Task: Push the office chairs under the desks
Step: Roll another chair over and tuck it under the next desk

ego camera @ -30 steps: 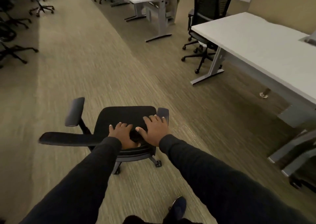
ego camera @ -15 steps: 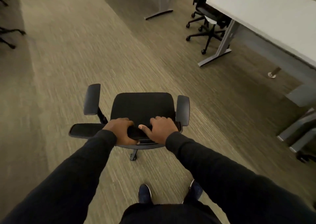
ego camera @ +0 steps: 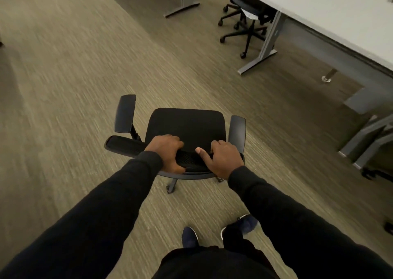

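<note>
A black office chair (ego camera: 185, 125) stands on the carpet right in front of me, seen from above with its seat facing away. My left hand (ego camera: 168, 151) and my right hand (ego camera: 223, 159) both grip the top edge of its backrest, side by side. A white desk (ego camera: 331, 12) with grey legs runs along the right. A second black chair (ego camera: 244, 8) sits at the desk's far end, partly under it.
Another desk's grey leg (ego camera: 185, 0) stands at the top centre. More grey desk feet (ego camera: 365, 142) lie at the right edge. Open carpet (ego camera: 63, 76) stretches to the left and ahead. My shoes (ego camera: 189, 236) are below the chair.
The chair has swung round so its seat faces straight away from me, and I have walked forward with it. The white desk is closer. My hands have spread slightly on the backrest.
</note>
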The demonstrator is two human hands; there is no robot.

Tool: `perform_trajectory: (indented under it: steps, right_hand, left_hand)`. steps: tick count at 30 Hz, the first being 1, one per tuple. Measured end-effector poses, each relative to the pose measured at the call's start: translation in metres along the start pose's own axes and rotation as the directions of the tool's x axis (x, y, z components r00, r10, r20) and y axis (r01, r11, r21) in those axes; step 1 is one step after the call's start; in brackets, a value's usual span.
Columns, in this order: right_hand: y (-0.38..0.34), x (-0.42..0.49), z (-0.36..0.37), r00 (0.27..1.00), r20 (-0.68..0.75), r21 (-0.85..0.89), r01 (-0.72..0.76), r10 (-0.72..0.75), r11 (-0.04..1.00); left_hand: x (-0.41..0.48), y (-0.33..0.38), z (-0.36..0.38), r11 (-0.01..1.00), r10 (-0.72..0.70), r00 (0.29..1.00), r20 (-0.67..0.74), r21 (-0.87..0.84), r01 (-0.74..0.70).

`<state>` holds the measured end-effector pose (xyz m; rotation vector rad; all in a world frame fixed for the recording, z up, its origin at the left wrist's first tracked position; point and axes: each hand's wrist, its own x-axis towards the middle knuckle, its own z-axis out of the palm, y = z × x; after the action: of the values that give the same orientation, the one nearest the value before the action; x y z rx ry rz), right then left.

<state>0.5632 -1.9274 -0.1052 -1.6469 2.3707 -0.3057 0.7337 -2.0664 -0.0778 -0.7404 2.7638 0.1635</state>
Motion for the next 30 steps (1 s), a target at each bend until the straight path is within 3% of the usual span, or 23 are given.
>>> perform_trajectory:
  steps: [16, 30]
  right_hand:
    - [0.072, 0.033, -0.021, 0.974, -0.123, 0.000, -0.194, 0.193, 0.981]
    - [0.239, 0.123, -0.076, 0.918, -0.209, 0.008, -0.342, 0.336, 0.940]
  left_hand:
    - [0.118, 0.021, -0.033, 0.971, 0.235, 0.972, -0.011, 0.058, -0.234]
    - [0.329, 0.092, -0.083, 0.941, 0.326, 0.945, -0.001, 0.092, -0.325]
